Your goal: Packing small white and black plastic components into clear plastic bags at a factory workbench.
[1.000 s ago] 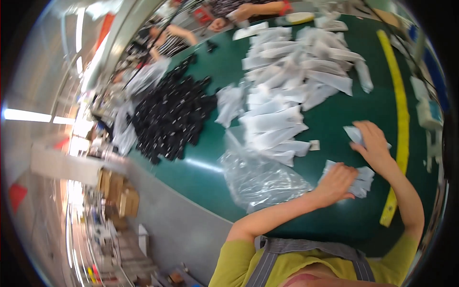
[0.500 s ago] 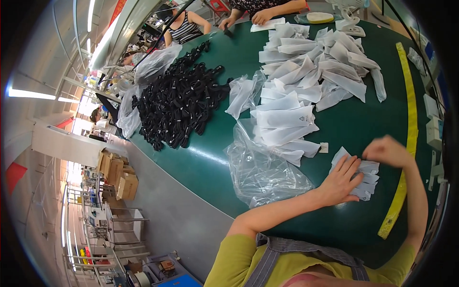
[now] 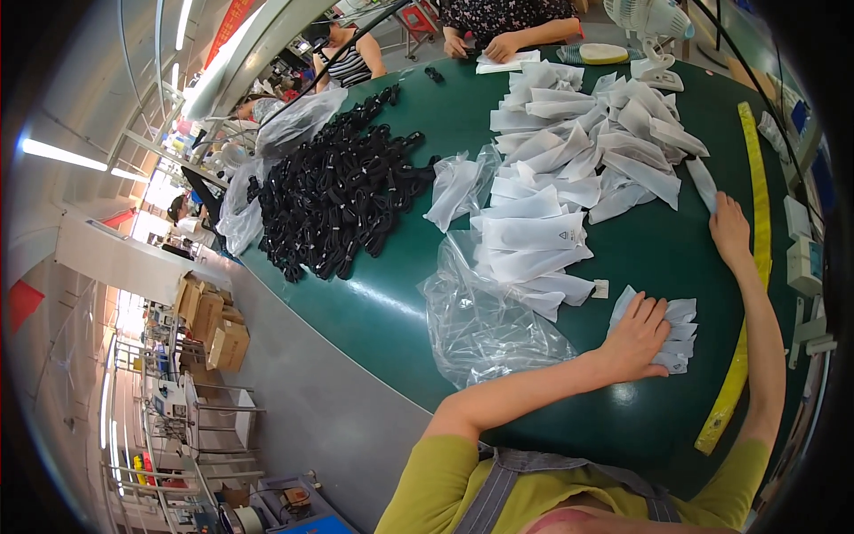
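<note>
Left hand [image 3: 636, 340] atop white packets [image 3: 681, 335]

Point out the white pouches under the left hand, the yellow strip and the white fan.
White pouches [image 3: 680, 333]: head view, uncovered right part.
Yellow strip [image 3: 762, 227]: head view, upper middle stretch.
White fan [image 3: 648, 16]: head view, ribbed head.

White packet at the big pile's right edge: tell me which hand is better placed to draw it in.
Right, most likely: the right hand is at the near end of the white packet, while the left hand is farther off, resting on the small batch of packets.
</note>
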Tool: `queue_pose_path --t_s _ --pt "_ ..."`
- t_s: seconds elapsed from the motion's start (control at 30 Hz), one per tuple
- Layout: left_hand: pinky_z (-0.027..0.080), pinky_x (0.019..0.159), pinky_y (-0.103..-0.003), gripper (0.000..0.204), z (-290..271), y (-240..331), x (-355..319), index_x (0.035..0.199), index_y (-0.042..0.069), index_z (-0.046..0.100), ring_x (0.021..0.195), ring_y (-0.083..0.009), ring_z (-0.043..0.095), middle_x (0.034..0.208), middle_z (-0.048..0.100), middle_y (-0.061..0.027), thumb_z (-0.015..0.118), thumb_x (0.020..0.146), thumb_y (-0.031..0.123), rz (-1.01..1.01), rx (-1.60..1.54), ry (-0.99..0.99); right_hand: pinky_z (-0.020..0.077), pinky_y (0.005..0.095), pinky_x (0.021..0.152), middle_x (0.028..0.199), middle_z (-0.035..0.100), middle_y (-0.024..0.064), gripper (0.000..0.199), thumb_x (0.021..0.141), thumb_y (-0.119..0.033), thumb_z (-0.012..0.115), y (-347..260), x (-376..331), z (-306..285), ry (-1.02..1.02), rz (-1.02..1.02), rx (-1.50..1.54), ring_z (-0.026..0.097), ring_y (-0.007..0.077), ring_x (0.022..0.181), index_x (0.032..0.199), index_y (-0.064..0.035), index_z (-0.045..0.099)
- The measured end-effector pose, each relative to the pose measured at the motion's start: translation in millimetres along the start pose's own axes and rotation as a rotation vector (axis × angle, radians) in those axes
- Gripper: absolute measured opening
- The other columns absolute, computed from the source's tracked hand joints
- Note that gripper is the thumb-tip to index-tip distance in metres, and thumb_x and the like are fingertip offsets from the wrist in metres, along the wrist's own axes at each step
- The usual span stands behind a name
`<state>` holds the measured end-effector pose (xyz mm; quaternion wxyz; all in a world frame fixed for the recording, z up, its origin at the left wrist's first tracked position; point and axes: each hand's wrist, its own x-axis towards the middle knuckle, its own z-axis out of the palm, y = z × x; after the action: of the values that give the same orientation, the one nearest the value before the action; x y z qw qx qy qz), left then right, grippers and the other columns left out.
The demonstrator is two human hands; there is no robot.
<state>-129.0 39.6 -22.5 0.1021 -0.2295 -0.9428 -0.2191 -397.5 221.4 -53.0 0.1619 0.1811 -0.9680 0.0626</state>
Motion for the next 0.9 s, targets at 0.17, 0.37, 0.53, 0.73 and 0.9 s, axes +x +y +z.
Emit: queue_pose_path --t_s 0.17,0.37,0.53,0.73,0.9 --pt "0.023 0.114 -0.054 0.075 -2 0 -3 0.111 -0.005 0.058 0.13 -0.0386 0.039 0.136 0.044 -0.0228 0.082 0.063 0.048 0.145 -0.019 0.014 0.047 0.0417 0.088 0.105 0.057 0.019 0.032 0.084 -0.007 0.056 -29 -82 -71 -0.23 -0.259 0.636 0.057 0.0379 0.101 0.115 -0.0028 0.057" --pt "0.026 0.112 -0.054 0.086 2 0 -27 0.126 -0.002 0.051 0.136 -0.0406 0.032 0.144 0.037 -0.0247 0.085 0.061 0.042 0.12 -0.154 0.07 0.0467 0.0381 0.087 0.103 0.059 0.0182 0.025 0.09 -0.001 0.052 -76 -150 -129 -0.505 -0.21 0.81 0.058 0.035 0.099 0.114 0.0001 0.061" --pt "0.027 0.112 -0.053 0.107 -3 13 -28 0.145 0.002 0.036 0.143 -0.044 0.023 0.15 0.029 -0.0281 0.088 0.058 0.036 0.052 -0.241 0.179 0.0438 0.0402 0.096 0.121 0.058 0.019 0.038 0.089 -0.007 0.06 -81 -180 -138 -0.423 -0.258 0.762 0.055 0.0355 0.111 0.126 0.0015 0.056" --pt "0.026 0.111 -0.056 0.112 6 11 -33 0.146 0.002 0.036 0.142 -0.0469 0.025 0.148 0.031 -0.0303 0.085 0.057 0.048 -0.045 -0.037 0.207 0.0253 0.047 0.115 0.147 0.032 0.0268 0.11 0.062 -0.038 0.087 -95 -186 -161 -0.635 -0.477 0.337 0.031 0.0426 0.137 0.144 0.0081 0.029" --pt "0.027 0.11 -0.057 0.112 -7 -4 -24 0.141 -0.004 0.038 0.139 -0.0462 0.029 0.141 0.039 -0.0287 0.083 0.056 0.052 0.03 0.0 0.046 0.0226 0.0451 0.117 0.149 0.03 0.0252 0.117 0.057 -0.036 0.088 -96 -192 -141 -0.592 -0.478 0.297 0.028 0.0406 0.14 0.147 0.0053 0.025"
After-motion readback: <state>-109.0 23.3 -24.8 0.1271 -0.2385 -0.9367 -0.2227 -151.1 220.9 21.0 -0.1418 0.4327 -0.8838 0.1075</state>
